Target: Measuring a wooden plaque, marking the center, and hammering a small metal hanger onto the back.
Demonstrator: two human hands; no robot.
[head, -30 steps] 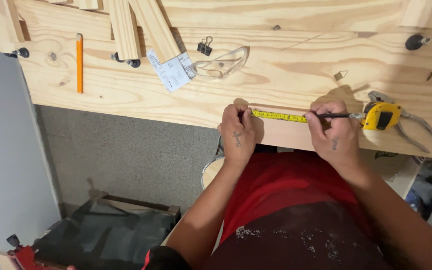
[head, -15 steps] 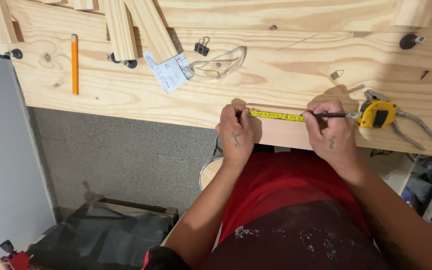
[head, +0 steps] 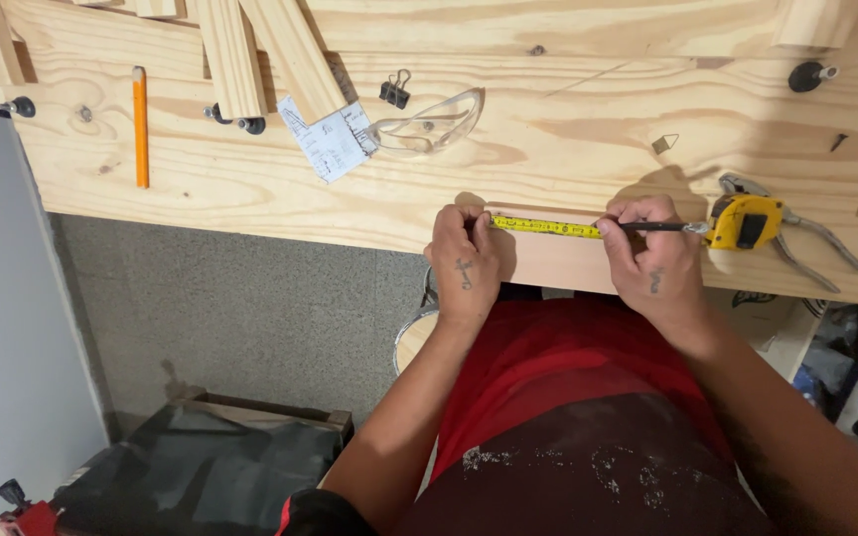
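Observation:
A yellow tape measure (head: 744, 221) lies on the plywood workbench (head: 568, 119), its blade (head: 546, 227) pulled out leftward over a small wood piece (head: 560, 260) at the bench's front edge. My left hand (head: 466, 260) pins the blade's end on the left end of that piece. My right hand (head: 647, 260) grips a dark pencil (head: 659, 227) lying along the blade, its tip toward the tape's case.
On the bench lie an orange pencil (head: 139, 126), clear safety glasses (head: 427, 123), a folded paper note (head: 328, 140), a black binder clip (head: 395, 90), pliers (head: 808, 234) and wooden strips (head: 260, 50). Below are a grey floor and a dark bin (head: 211, 462).
The view has drifted slightly; both hands stay on the tape blade and pencil in the same spots.

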